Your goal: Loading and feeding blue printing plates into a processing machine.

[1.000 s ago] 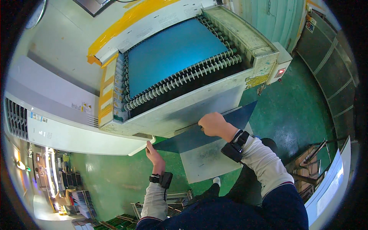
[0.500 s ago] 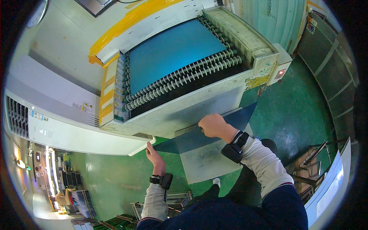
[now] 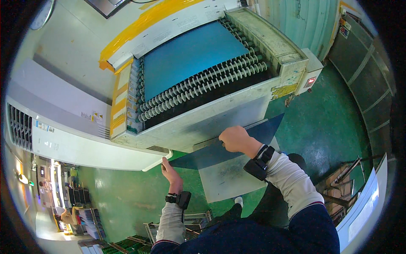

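Note:
A thin dark blue panel (image 3: 198,157) hangs tilted in front of the machine, held between my two hands. My right hand (image 3: 236,139) is closed on its upper edge, knuckles up, with the fingertips partly hidden. At the panel's left corner is my left hand (image 3: 171,172), its fingers pointing up along the edge; the thumb's grip is mostly hidden. Beyond the hands, a bright blue sheet (image 3: 192,57) lies flat on the roller conveyor (image 3: 203,86) of the machine. Rows of pale disc rollers show on its near side.
A white air conditioner (image 3: 80,146) stands left of the machine. The machine's metal front (image 3: 211,120) rises just past my hands. A pale board (image 3: 224,182) lies low beneath the panel. Metal racks (image 3: 198,220) stand near my legs, and a wood-and-metal stand (image 3: 342,186) is at right.
The bright blue sheet has slid slightly farther away from me along the rollers. Both my hands and the dark blue panel have stayed in nearly the same place.

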Demonstrator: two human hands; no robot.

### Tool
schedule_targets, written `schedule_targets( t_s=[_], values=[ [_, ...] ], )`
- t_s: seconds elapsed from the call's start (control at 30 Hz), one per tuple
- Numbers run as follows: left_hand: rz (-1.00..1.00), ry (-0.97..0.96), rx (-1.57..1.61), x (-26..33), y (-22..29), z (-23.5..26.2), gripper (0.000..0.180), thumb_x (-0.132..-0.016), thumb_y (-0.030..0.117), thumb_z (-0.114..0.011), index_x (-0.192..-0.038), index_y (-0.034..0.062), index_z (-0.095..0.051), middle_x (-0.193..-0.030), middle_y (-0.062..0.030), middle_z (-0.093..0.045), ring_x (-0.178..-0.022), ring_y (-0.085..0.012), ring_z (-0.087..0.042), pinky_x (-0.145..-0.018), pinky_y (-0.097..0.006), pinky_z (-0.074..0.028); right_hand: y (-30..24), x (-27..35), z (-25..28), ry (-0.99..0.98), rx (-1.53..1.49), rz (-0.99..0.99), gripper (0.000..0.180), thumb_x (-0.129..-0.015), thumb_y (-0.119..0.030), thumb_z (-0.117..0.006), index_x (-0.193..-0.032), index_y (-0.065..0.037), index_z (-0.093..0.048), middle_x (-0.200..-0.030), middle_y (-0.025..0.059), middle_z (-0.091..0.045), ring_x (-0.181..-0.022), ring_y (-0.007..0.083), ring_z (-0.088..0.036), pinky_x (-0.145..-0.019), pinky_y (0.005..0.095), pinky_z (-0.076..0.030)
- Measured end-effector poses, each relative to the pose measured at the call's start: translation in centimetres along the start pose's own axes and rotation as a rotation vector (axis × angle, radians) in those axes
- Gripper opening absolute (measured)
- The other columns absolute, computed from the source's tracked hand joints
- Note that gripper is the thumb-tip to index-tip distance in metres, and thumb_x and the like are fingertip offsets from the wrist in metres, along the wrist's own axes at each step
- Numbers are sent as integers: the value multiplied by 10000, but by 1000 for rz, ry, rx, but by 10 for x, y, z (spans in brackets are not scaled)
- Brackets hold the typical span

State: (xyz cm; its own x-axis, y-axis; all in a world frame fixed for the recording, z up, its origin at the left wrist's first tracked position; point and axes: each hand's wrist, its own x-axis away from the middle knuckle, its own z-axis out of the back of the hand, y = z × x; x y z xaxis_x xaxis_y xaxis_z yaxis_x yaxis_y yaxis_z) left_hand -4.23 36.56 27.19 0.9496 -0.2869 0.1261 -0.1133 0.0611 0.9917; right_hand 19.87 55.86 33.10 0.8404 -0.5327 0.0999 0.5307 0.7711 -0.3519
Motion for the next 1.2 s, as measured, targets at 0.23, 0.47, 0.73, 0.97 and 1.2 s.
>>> schedule_targets(
  t_s=[0.23, 0.47, 0.73, 0.97, 1.2],
  values=[
    [2, 28, -25, 3, 0, 2, 433, -901, 492, -579, -911, 60, -584, -827, 33, -488, -756, -96, -402, -678, -272, -331, -5, 6, 8, -6, -33, -1, 137, -717, -129, -599, -789, -66, -697, -844, 143, -687, -833, 349, -666, -697, 458, -533],
    [-26, 26, -12, 5, 0, 4, 396, -908, 480, -575, -827, 94, -539, -764, 52, -415, -714, -89, -354, -645, -274, -303, -6, 6, 1, -19, -50, -3, 129, -713, -119, -606, -789, -68, -696, -844, 147, -686, -823, 350, -665, -692, 462, -532],
    [-20, -1, 26, 5, -1, 9, 371, -913, 452, -586, -769, 126, -486, -734, 61, -378, -694, -83, -331, -625, -278, -279, -1, 4, -3, -44, -19, 12, 200, -747, -264, -708, -851, -94, -692, -823, 129, -671, -818, 342, -653, -692, 463, -519],
    [-13, -4, 23, 9, 1, 8, 363, -930, 430, -569, -767, 119, -480, -737, 59, -378, -696, -83, -329, -624, -279, -280, -6, 5, 1, -142, 30, 1, 236, -765, -304, -711, -867, -91, -704, -826, 131, -676, -797, 346, -657, -688, 463, -521],
    [-34, -53, 50, 1, -9, 13, 368, -941, 417, -560, -792, 85, -500, -766, 54, -402, -724, -89, -337, -651, -273, -298, -7, 5, 4, -130, 18, -1, 223, -770, -285, -687, -858, -81, -707, -841, 132, -684, -822, 340, -664, -706, 456, -528]
  ],
)
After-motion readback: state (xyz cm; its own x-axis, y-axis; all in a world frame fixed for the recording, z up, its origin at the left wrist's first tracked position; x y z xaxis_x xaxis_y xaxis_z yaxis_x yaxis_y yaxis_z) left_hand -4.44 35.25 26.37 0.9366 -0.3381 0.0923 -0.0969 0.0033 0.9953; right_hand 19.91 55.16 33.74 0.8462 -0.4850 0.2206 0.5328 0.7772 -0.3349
